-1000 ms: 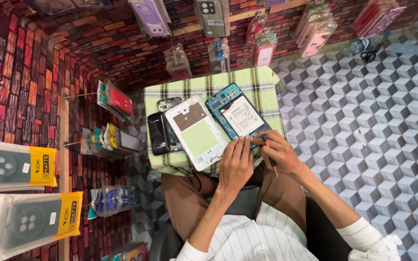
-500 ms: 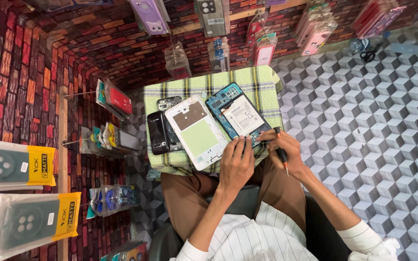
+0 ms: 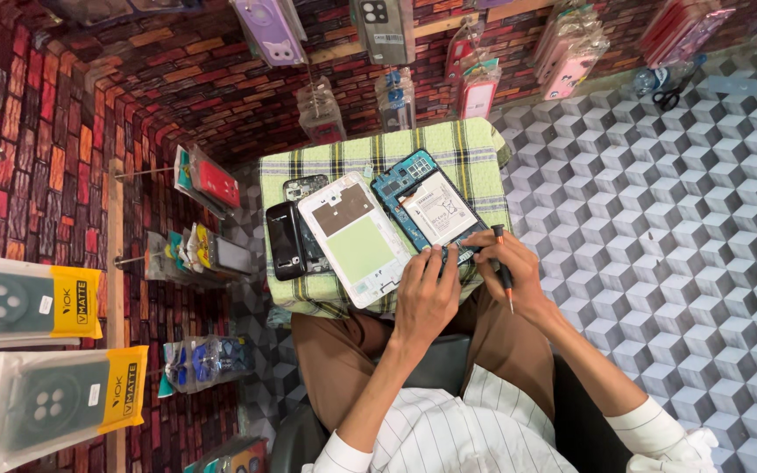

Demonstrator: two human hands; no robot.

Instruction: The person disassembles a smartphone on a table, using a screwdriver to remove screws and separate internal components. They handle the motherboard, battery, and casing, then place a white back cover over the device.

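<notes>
A checked cloth point(image 3: 378, 144) covers the counter. The left hand point(image 3: 425, 293) lies flat, fingers bent, on the open phone point(image 3: 427, 210). The right hand point(image 3: 514, 271) is closed around a screwdriver point(image 3: 503, 267).

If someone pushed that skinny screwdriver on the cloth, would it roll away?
Probably a little. The screwdriver in the right hand looks thin and round, so it may roll, though the checked cloth seems soft enough to slow it. It looks stiff and light. Its fine tip might slip off small parts of the opened tablet.
</notes>
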